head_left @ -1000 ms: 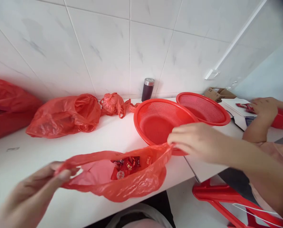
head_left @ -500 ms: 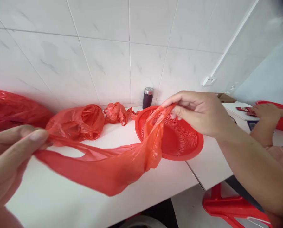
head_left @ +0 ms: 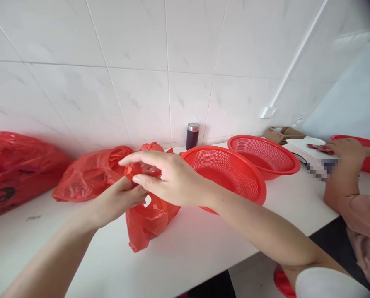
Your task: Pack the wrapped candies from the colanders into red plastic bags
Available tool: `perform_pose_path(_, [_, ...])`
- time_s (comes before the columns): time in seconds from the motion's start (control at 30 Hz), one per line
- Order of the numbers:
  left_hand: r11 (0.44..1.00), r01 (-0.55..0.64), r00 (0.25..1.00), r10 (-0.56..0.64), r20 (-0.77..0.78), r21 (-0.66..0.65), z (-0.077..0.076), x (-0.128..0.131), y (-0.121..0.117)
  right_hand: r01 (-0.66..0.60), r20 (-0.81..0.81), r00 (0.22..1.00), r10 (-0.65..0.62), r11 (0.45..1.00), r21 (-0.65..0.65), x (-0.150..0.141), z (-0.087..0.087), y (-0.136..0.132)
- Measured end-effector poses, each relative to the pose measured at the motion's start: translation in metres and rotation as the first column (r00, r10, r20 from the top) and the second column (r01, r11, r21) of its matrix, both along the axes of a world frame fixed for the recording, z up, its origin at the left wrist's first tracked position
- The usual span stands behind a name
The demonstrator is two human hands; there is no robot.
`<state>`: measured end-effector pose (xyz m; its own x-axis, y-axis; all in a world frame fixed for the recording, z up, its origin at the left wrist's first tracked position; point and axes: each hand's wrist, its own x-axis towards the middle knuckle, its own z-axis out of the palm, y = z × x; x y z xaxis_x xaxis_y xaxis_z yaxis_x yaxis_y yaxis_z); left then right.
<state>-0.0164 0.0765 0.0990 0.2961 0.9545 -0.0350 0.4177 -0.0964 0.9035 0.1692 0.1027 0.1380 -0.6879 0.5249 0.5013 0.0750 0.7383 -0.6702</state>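
A small red plastic bag hangs just above the white counter, bunched at its top. My left hand grips the gathered handles from below left. My right hand closes on the same bunched top from the right, its index finger stretched out to the left. What the bag holds is hidden by its plastic. A red mesh basket sits right behind my right wrist.
A second red basket stands behind the first. Red bags and a large red sack lie along the tiled wall, with a dark flask. Another person's hand rests at the right by a cardboard box.
Both hands came together from a wide spread, gathering the bag's stretched handles into one bunch. The bag now hangs upright and its red-wrapped contents no longer show.
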Motion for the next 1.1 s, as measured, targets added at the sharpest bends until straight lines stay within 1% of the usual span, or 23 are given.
perform_pose_path(0.07, [0.994,-0.056,0.992,0.066,0.108,-0.092,-0.001,-0.003,-0.001,0.059,-0.017,0.998,-0.059,0.998,-0.016,-0.003,-0.017,0.009])
perform_pose_path(0.1, [0.989,-0.068,0.984,0.088,0.155,-0.129,-0.002,-0.005,-0.002,0.082,-0.009,0.997,-0.082,0.996,-0.047,-0.003,-0.025,0.013])
perform_pose_path(0.17, [0.987,-0.074,0.974,0.102,0.2,-0.141,-0.005,-0.01,-0.002,0.102,-0.007,0.995,-0.104,0.985,-0.136,0.0,-0.037,0.019])
perform_pose_path(0.2, [0.987,-0.083,0.972,0.111,0.207,-0.136,-0.007,-0.013,-0.002,0.098,-0.034,0.994,-0.106,0.98,-0.173,0.003,-0.04,0.018])
perform_pose_path(0.23, [0.987,-0.094,0.969,0.12,0.216,-0.127,-0.009,-0.015,-0.002,0.085,-0.08,0.992,-0.102,0.976,-0.198,0.006,-0.04,0.015])
perform_pose_path(0.3, [0.988,-0.109,0.962,0.134,0.239,-0.113,-0.013,-0.019,-0.001,0.031,-0.174,0.982,-0.07,0.975,-0.219,0.012,-0.035,0.004])
perform_pose_path(0.37, [0.989,-0.095,0.964,0.119,0.239,-0.11,-0.015,-0.022,-0.001,-0.007,-0.192,0.981,-0.032,0.979,-0.204,0.015,-0.029,-0.009])
perform_pose_path(0.4, [0.992,-0.077,0.969,0.099,0.225,-0.104,-0.015,-0.023,-0.002,0.007,-0.168,0.985,-0.037,0.985,-0.174,0.015,-0.027,-0.014])
perform_pose_path(0.43, [0.994,-0.058,0.976,0.076,0.202,-0.094,-0.014,-0.023,-0.002,0.052,-0.134,0.989,-0.069,0.99,-0.131,0.014,-0.027,-0.017])
perform_pose_path(0.5, [0.997,-0.022,0.988,0.034,0.154,-0.075,-0.013,-0.022,-0.004,0.163,-0.054,0.985,-0.166,0.985,-0.051,0.01,-0.032,-0.015])
perform_pose_path(0.57, [0.998,-0.004,0.99,0.013,0.14,-0.068,-0.011,-0.019,-0.006,0.195,0.014,0.981,-0.194,0.979,-0.065,0.006,-0.04,-0.007])
perform_pose_path(0.63, [0.996,0.003,0.983,0.014,0.186,-0.089,-0.011,-0.017,-0.008,0.183,-0.005,0.983,-0.185,0.974,-0.13,0.004,-0.044,0.0])
perform_pose_path(0.7, [0.992,0.013,0.96,0.022,0.279,-0.126,-0.011,-0.019,-0.009,0.19,-0.091,0.974,-0.206,0.969,-0.159,0.007,-0.042,0.0])
perform_pose_path(0.73, [0.99,0.022,0.947,0.025,0.321,-0.14,-0.011,-0.021,-0.009,0.18,-0.119,0.973,-0.198,0.972,-0.152,0.009,-0.039,-0.002])
perform_pose_path(0.8, [0.989,0.044,0.934,0.01,0.357,-0.143,-0.012,-0.025,-0.009,0.091,-0.111,0.988,-0.104,0.989,-0.118,0.012,-0.033,-0.009])
perform_pose_path(0.87, [0.991,0.069,0.95,-0.031,0.31,-0.112,-0.01,-0.03,-0.009,-0.02,-0.094,0.996,0.011,0.995,-0.096,0.012,-0.032,-0.013])
perform_pose_path(0.9, [0.993,0.079,0.966,-0.053,0.253,-0.092,-0.01,-0.031,-0.009,-0.044,-0.116,0.993,0.031,0.993,-0.111,0.01,-0.034,-0.013])
perform_pose_path(0.93, [0.993,0.089,0.981,-0.073,0.178,-0.081,-0.009,-0.031,-0.009,-0.05,-0.147,0.989,0.027,0.987,-0.155,0.007,-0.039,-0.011])
perform_pose_path(0.97, [0.992,0.096,0.992,-0.088,0.091,-0.078,-0.008,-0.031,-0.009,-0.048,-0.168,0.986,0.009,0.973,-0.227,0.003,-0.046,-0.008])
perform_pose_path(1.03, [0.993,0.094,0.992,-0.1,-0.073,-0.074,-0.008,-0.028,-0.009,-0.034,-0.16,0.987,-0.028,0.928,-0.372,-0.006,-0.062,-0.001])
perform_pose_path(1.1, [0.999,0.047,0.978,-0.05,-0.205,-0.019,-0.012,-0.022,-0.009,0.001,-0.12,0.991,-0.061,0.894,-0.448,-0.015,-0.078,0.005])
